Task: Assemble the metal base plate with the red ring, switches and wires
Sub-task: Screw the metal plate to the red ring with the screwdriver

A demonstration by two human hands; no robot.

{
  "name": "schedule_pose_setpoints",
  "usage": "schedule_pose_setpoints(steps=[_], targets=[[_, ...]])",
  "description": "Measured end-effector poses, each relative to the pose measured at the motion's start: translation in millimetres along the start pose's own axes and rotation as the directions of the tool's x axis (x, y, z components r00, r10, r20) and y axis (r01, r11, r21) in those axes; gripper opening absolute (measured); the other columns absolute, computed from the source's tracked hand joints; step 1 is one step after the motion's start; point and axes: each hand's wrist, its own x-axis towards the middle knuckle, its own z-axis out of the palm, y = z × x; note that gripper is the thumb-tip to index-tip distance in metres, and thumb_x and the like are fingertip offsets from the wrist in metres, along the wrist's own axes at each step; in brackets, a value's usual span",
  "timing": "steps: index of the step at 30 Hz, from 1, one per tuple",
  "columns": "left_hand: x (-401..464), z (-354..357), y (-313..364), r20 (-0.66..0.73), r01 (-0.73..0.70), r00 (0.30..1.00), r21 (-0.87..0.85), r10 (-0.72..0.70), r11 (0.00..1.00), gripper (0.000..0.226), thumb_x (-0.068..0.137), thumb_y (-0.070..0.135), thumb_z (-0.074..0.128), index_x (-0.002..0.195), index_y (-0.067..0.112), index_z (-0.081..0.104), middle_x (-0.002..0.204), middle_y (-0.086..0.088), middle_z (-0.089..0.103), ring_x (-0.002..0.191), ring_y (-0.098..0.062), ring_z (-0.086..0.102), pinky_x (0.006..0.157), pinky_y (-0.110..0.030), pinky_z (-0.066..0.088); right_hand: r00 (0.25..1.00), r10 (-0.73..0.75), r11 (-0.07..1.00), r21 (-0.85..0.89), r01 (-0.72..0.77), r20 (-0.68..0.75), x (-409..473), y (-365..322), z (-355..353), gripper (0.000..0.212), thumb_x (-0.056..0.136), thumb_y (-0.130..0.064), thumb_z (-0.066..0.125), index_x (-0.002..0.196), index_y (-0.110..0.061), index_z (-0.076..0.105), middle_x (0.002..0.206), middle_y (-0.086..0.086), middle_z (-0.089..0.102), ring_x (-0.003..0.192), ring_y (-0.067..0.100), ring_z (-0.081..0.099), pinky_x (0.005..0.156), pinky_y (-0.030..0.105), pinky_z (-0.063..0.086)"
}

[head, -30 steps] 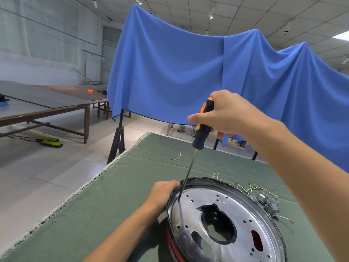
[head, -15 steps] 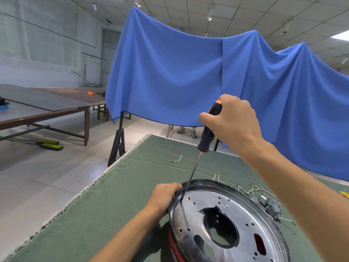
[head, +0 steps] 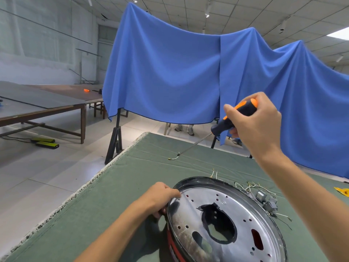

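In the head view, the metal base plate (head: 224, 222) lies near the front of the green-covered table (head: 113, 205), sitting on top of the red ring (head: 174, 246), whose red edge shows just under the plate's near-left rim. The left hand (head: 160, 198) grips the plate's left rim, fingers curled over the edge. The right hand (head: 258, 121) is raised well above the table and closes around the black-and-orange handle of a screwdriver (head: 234, 116), whose shaft slants down and left, its tip over a loose wire (head: 173, 157) lying far out on the cloth. The switches (head: 266, 201) and a tangle of wires (head: 251, 186) lie on the cloth just beside the plate's far-right rim, seemingly not mounted. Judging from this, plate and ring are stacked together, and with the driver clear of the plate no screw is being turned; fitting the switches and routing the wires appears still to be done. Whether any screws are already seated cannot be told.
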Motion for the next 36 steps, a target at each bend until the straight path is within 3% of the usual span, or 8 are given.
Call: schedule_pose_setpoints(steps=[4,10,12,17,22,26,32,36], targets=[[-8,1,9,0.026,0.061,0.998,-0.089,-0.059,0.994,0.017,0.081,0.021,0.051,0.068,0.011,0.049,0.059,-0.008,0.047,0.047,-0.024,0.050,0.048,-0.028,0.047,0.985,0.146,0.986,0.073,-0.153,0.092,-21,29,-7,0.027,0.071,-0.020,0.080,0.081,-0.016,0.055,0.069,-0.003,0.069,0.055,0.017,0.069,0.059,0.046,0.059],[-12,-7,20,-0.097,-0.044,0.995,-0.289,0.016,0.956,0.014,0.080,0.022,0.050,0.071,0.013,0.046,0.065,-0.009,0.040,0.053,-0.019,0.037,0.046,-0.021,0.028,0.940,0.255,0.964,0.020,-0.266,0.225,-44,55,-11,0.028,0.068,-0.011,0.077,0.074,-0.025,0.054,0.087,-0.007,0.071,0.078,0.023,0.070,0.078,0.049,0.056],[-12,-9,22,-0.142,-0.063,0.990,-0.385,0.008,0.921,0.012,0.080,0.023,0.051,0.076,0.012,0.051,0.071,-0.011,0.044,0.065,-0.021,0.041,0.049,-0.023,0.029,0.934,0.266,0.961,0.016,-0.277,0.237,-49,57,-10,0.028,0.069,-0.011,0.077,0.074,-0.024,0.053,0.086,-0.008,0.071,0.076,0.022,0.070,0.077,0.049,0.057],[-15,-7,27,-0.187,-0.074,0.981,-0.625,-0.057,0.777,0.015,0.080,0.025,0.054,0.075,0.011,0.056,0.063,-0.007,0.049,0.053,-0.020,0.046,0.043,-0.025,0.044,0.920,0.304,0.941,0.074,-0.330,0.247,-61,64,-6,0.026,0.072,-0.009,0.077,0.080,-0.021,0.054,0.076,-0.004,0.071,0.072,0.021,0.070,0.073,0.050,0.058],[-14,5,24,-0.226,-0.103,0.972,-0.654,-0.064,0.749,0.016,0.082,0.028,0.055,0.085,0.013,0.053,0.071,-0.009,0.046,0.065,-0.022,0.045,0.051,-0.032,0.048,0.784,0.405,0.914,-0.202,-0.351,0.472,-74,76,2,0.034,0.074,-0.017,0.075,0.099,-0.030,0.056,0.087,-0.002,0.070,0.064,0.017,0.069,0.067,0.039,0.058],[-12,14,21,-0.282,-0.149,0.959,-0.601,-0.035,0.785,0.018,0.081,0.029,0.058,0.082,0.014,0.047,0.073,-0.010,0.043,0.065,-0.021,0.043,0.056,-0.033,0.043,0.692,0.455,0.885,-0.367,-0.285,0.560,-89,85,16,0.005,0.080,-0.023,0.068,0.080,-0.021,0.063,0.060,-0.010,0.063,0.049,0.001,0.058,0.046,0.013,0.041],[-14,28,18,-0.298,-0.170,0.954,-0.611,-0.026,0.773,0.027,0.082,0.025,0.064,0.069,0.015,0.043,0.059,-0.003,0.042,0.057,-0.020,0.044,0.052,-0.034,0.049,0.708,0.471,0.845,-0.499,-0.192,0.527,-98,90,23,0.042,0.073,-0.064,0.065,0.077,-0.026,0.049,0.067,-0.011,0.058,0.064,0.004,0.053,0.053,0.028,0.033],[-17,39,19,-0.285,-0.171,0.958,-0.634,-0.023,0.754,0.033,0.082,0.026,0.068,0.067,0.016,0.040,0.061,-0.004,0.039,0.058,-0.019,0.042,0.059,-0.038,0.046,0.711,0.451,0.833,-0.540,-0.120,0.539,-108,96,24,0.051,0.067,-0.072,0.064,0.076,-0.028,0.040,0.064,-0.011,0.058,0.061,0.004,0.053,0.052,0.028,0.031]])
